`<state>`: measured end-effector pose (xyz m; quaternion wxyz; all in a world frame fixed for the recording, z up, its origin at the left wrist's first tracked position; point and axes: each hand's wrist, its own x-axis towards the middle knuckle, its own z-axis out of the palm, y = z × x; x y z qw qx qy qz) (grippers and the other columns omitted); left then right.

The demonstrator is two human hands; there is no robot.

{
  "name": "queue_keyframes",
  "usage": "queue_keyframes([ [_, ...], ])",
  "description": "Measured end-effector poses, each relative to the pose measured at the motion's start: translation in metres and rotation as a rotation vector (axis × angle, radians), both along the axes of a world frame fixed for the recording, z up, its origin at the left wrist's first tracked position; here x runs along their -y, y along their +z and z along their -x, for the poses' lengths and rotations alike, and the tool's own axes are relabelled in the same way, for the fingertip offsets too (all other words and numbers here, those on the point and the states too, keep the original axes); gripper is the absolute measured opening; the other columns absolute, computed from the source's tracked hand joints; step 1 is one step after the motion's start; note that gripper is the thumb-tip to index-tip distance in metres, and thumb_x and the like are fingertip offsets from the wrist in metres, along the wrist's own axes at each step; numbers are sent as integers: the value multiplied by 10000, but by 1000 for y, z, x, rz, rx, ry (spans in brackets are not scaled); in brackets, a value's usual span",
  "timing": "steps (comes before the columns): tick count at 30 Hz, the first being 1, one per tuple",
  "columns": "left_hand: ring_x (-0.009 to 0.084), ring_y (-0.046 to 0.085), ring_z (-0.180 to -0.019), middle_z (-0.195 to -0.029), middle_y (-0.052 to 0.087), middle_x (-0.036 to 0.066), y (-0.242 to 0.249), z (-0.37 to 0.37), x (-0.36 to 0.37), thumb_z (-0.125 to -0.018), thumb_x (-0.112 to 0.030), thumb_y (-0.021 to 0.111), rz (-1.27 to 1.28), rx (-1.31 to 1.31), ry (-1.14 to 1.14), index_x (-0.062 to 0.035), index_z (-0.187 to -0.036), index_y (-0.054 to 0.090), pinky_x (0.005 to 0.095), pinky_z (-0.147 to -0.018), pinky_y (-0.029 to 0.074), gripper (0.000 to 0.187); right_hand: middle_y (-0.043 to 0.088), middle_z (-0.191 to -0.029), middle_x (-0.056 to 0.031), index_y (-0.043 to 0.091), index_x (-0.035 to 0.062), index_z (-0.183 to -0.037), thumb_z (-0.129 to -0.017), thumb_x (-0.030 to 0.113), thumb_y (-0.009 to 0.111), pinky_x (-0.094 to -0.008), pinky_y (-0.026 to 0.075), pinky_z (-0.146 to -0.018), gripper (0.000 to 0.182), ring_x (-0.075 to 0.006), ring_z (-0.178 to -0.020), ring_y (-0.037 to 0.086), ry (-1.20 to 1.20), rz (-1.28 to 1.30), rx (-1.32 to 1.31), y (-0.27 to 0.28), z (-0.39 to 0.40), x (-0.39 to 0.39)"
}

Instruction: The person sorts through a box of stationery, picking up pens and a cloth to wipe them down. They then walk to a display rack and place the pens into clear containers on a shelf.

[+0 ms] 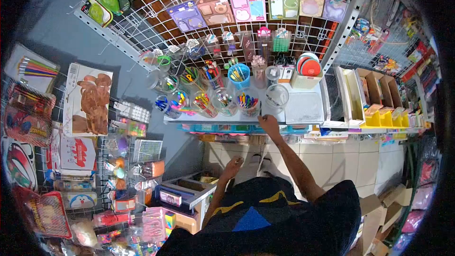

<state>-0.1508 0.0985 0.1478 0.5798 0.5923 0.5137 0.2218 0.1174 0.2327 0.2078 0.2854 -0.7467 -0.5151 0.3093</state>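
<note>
My right hand is at the front edge of the white shelf, just below a clear empty-looking cup and right of a cup of colourful pens. Its fingers are bent toward the edge; what they hold, if anything, is too small to tell. Lower and to the left, my left hand hangs over the floor with its fingers curled in, near no shelf item. Further back on the shelf stands a blue basket with pens in it.
Note pads hang on the wire grid behind the shelf. Packaged goods hang at the left. A grey drawer unit stands low at the left, cardboard boxes at the lower right. Yellow trays sit on the right.
</note>
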Motion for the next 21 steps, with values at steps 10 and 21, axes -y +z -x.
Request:
queue_keyframes([
  [10,183,585,-947,-1011,621,128,138,-98,-91,-923,-350,542,-49,168,-168,-24,-1210,509,320,-824,462,435,650,-834,-82,652,20,-928,-830,232,666,-313,470,-652,234,-171,-755,604,165,-88,-345,68,-3,122],
  [21,321,604,-929,-1024,616,178,165,-141,-118,-940,-318,491,-505,108,-304,-24,-1182,503,394,-779,468,380,610,-873,-123,623,1,-992,-811,264,697,-338,491,-676,329,-206,-742,601,162,-352,-161,157,-38,60],
])
